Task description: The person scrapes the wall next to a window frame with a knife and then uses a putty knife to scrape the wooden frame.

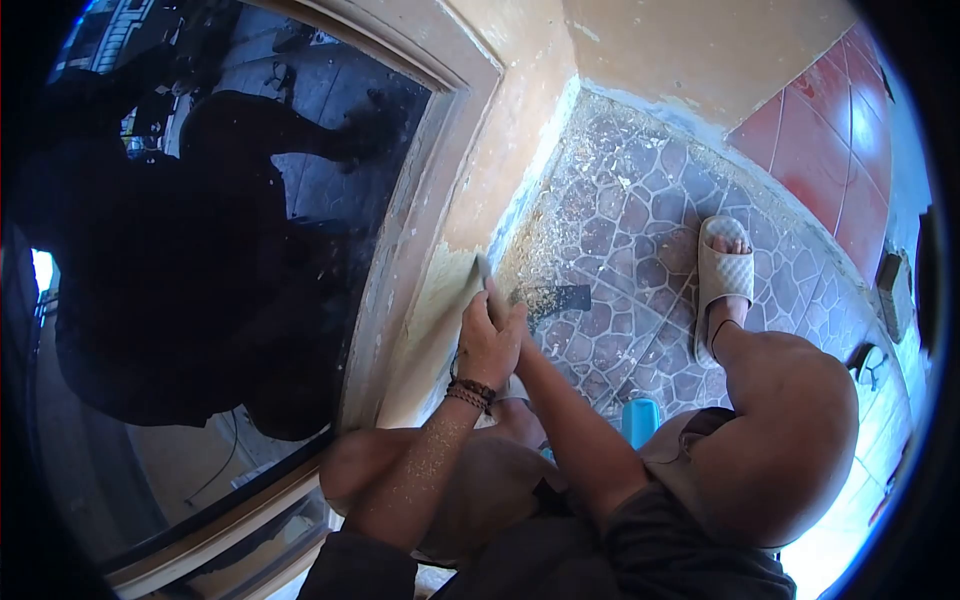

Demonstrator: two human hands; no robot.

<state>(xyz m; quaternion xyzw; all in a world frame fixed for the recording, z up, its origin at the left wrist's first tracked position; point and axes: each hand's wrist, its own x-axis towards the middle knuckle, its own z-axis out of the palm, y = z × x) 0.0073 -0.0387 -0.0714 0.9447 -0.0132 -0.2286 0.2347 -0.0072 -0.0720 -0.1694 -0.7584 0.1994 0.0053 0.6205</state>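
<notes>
Both of my hands are together low at the wall beneath the window. My left hand, with dark bracelets at its wrist, has its fingers closed around the grip of a scraper. My right hand is closed at the same tool, partly hidden behind the left one. Of the scraper, only a narrow metallic blade shows, its tip against the wall, where a pale patch of paint is worn. Its handle is covered by my fingers.
Paint flakes and dust lie on the stone-patterned floor. A flat dark piece sits beside my hands. The dark window glass is at left. My sandalled foot and a turquoise object are at right.
</notes>
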